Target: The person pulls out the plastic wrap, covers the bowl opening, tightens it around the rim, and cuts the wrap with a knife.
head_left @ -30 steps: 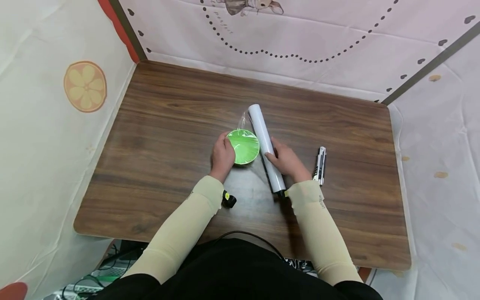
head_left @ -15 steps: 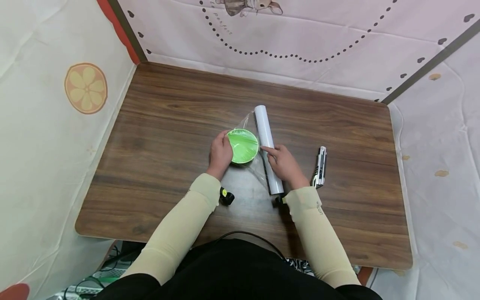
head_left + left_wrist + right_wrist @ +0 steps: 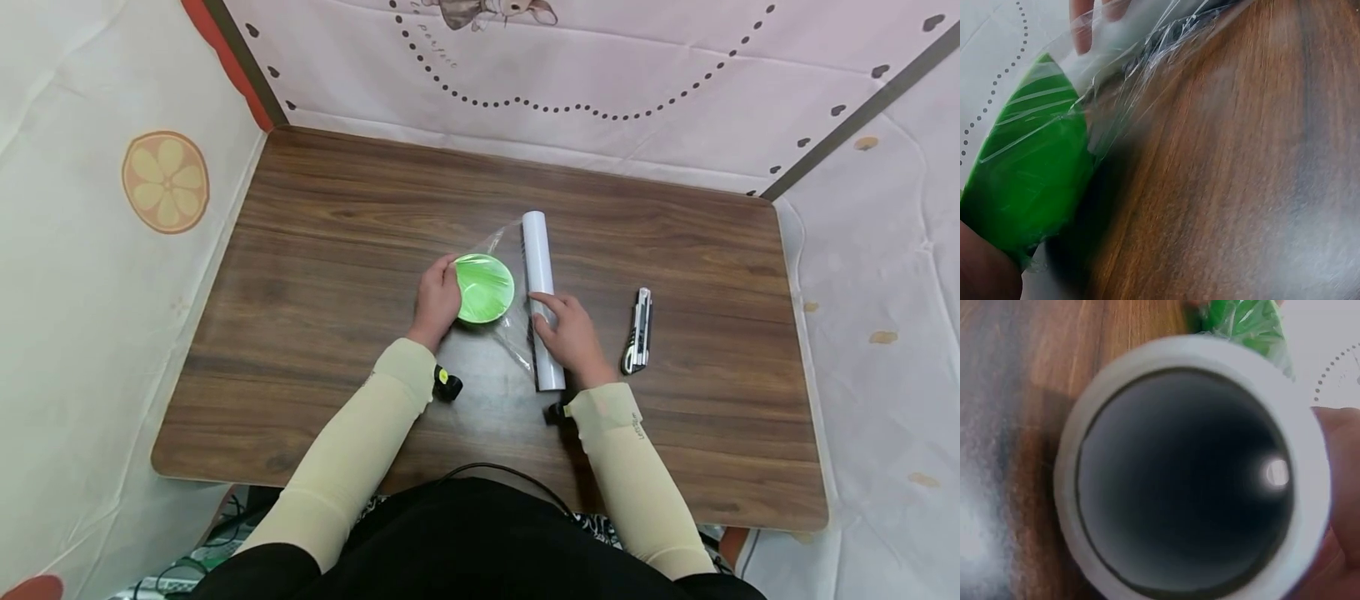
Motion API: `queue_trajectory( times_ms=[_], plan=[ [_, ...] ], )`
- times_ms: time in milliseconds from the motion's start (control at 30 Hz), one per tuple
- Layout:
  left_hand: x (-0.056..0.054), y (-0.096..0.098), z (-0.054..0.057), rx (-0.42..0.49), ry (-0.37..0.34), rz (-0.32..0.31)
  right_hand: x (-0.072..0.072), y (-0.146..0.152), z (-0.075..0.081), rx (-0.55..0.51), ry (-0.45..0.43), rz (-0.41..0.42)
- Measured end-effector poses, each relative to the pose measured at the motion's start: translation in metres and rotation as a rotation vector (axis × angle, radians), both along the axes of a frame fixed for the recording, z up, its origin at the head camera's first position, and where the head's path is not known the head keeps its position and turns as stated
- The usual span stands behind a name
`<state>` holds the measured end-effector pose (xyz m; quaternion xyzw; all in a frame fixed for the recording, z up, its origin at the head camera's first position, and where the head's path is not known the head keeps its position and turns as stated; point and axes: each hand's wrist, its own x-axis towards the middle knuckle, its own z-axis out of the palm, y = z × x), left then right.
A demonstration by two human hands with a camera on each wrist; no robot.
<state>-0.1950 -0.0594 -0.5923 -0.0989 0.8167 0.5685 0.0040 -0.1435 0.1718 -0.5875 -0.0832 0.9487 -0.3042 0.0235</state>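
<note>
My left hand (image 3: 437,300) holds a green bowl (image 3: 484,290) by its left side, thumb at the rim. Clear cling film lies over the bowl's mouth, wrinkled at its edge in the left wrist view. From there the film (image 3: 516,333) runs as a thin sheet to a white roll of cling film (image 3: 537,250) on the right. My right hand (image 3: 573,340) grips the roll around its lower half from the right, thumb and forefinger across its top. The roll's hollow core (image 3: 1179,481) fills the right wrist view, which hides most of that hand.
A utility knife (image 3: 637,332) lies right of my right hand on the brown wooden table (image 3: 337,250). White printed cloth walls (image 3: 600,75) stand along the back and sides. A black cable (image 3: 502,469) crosses near the front edge.
The roll has shifted right, away from the bowl, and turned more upright in the head view, with more film spread between them. My right hand's fingers have moved over its top.
</note>
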Motion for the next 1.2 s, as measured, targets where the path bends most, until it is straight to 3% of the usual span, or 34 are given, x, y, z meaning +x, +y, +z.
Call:
queue_trajectory(
  times_ms=[433, 600, 867, 1200],
  plan=[
    [-0.016, -0.003, -0.002, 0.006, 0.011, -0.071, 0.005, 0.007, 0.001, 0.007, -0.021, -0.079],
    [-0.022, -0.006, -0.005, -0.009, -0.005, -0.095, 0.01, 0.006, -0.002, -0.01, 0.007, -0.12],
    [-0.023, -0.004, 0.0, -0.009, -0.002, -0.12, 0.017, 0.003, -0.005, -0.026, 0.047, -0.179],
    [-0.026, -0.003, -0.005, 0.01, 0.003, -0.126, 0.018, 0.006, -0.012, -0.059, 0.084, -0.199]
  ],
)
